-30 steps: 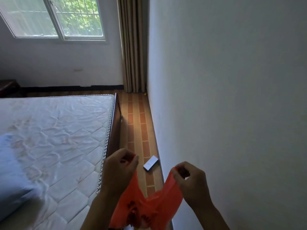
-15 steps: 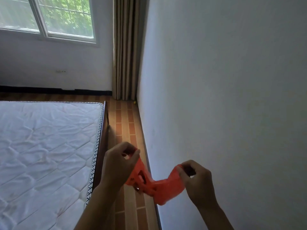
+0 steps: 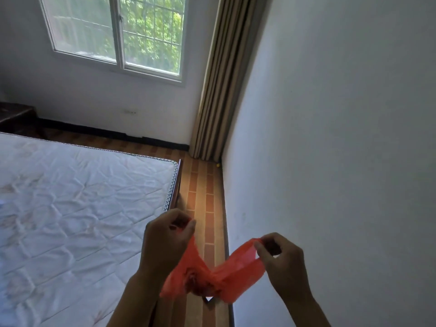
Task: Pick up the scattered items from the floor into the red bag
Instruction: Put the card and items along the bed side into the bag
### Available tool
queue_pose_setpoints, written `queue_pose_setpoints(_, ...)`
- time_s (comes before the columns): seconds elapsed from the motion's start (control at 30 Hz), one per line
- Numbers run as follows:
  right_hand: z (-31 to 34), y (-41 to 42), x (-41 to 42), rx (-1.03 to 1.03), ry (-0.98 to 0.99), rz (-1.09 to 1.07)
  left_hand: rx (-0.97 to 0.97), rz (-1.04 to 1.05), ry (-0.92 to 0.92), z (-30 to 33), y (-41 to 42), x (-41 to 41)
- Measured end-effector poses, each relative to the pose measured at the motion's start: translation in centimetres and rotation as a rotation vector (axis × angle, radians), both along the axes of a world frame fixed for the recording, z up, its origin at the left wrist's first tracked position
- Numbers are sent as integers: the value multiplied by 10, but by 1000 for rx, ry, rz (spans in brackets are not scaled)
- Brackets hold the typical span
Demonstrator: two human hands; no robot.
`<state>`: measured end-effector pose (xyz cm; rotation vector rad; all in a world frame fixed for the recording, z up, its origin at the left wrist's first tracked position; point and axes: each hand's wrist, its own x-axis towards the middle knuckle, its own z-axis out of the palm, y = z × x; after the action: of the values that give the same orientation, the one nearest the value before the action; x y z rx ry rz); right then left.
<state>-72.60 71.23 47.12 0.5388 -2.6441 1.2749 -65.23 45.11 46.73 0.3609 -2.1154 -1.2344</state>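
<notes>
The red bag (image 3: 219,277), thin plastic, hangs stretched between both hands over the narrow strip of floor beside the bed. My left hand (image 3: 165,239) pinches one handle at the upper left. My right hand (image 3: 280,260) pinches the other handle at the right. A white corner of a small item (image 3: 208,299) peeks out on the floor just under the bag's bottom edge. A tiny yellow object (image 3: 218,165) lies on the floor in the far corner by the curtain.
A bed with a bare quilted mattress (image 3: 77,208) fills the left. A white wall (image 3: 330,161) closes the right side. The brick-patterned floor strip (image 3: 203,197) between them runs to a beige curtain (image 3: 221,90) and a window (image 3: 118,34). Dark furniture (image 3: 14,116) stands far left.
The view has tilted up and turned left, showing more window. Both hands keep hold of the bag, which now hangs lower again. The white item on the floor is mostly covered by the bag.
</notes>
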Motion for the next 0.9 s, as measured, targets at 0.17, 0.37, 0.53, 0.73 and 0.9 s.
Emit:
queue_pose_setpoints(0.17, -9, -31, -39, 18, -6, 77, 47, 109, -8, 1, -29, -14)
queue_pose_setpoints(0.37, -27, -64, -114, 11, -36, 127, 15, 195, -13, 0, -61, -67)
queue_pose_setpoints(0.53, -47, -90, -189, 0, -127, 163, 33, 222, -86, -28, -71, -137)
queue_pose_setpoints(0.73, -107, -113, -275, 19, -270, 189, 80, 237, -252, -88, -83, -217)
queue_pose_setpoints(0.9, -161, -125, -333, 29, -354, 198, 89, 221, -366, -140, -93, -265)
